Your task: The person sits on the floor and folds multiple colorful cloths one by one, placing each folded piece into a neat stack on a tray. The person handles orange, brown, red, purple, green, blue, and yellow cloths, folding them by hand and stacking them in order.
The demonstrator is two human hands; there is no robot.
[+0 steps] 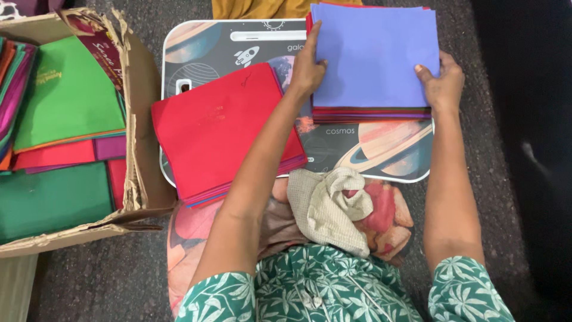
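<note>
Reaching forward, both arms stretch out from green leaf-print sleeves to a stack point(372, 59) of square sheets whose top sheet is lilac, with red and dark edges showing beneath. The stack sits on the far right part of a lap tray point(369, 158) printed with planets and a rocket.

The left hand point(305, 70) lies against the stack's left edge, fingers pointing away from the body and flat along that edge, thumb tip lapping onto the lilac top; it presses the side rather than closing around anything. The left forearm crosses diagonally over the tray from the lower left.

The right hand point(442, 83) clasps the stack's right edge near its close corner, thumb on top of the lilac sheet, fingers curled round the side and hidden under it. The right forearm runs nearly straight up from the sleeve.

A second pile point(223, 131) with a red top sheet lies tilted on the tray's left half, overhanging its near edge, just beside the left forearm. A crumpled beige cloth point(330, 206) rests on the lap below the tray. A cardboard box point(140, 119) on the left holds green, pink and red sheets.
</note>
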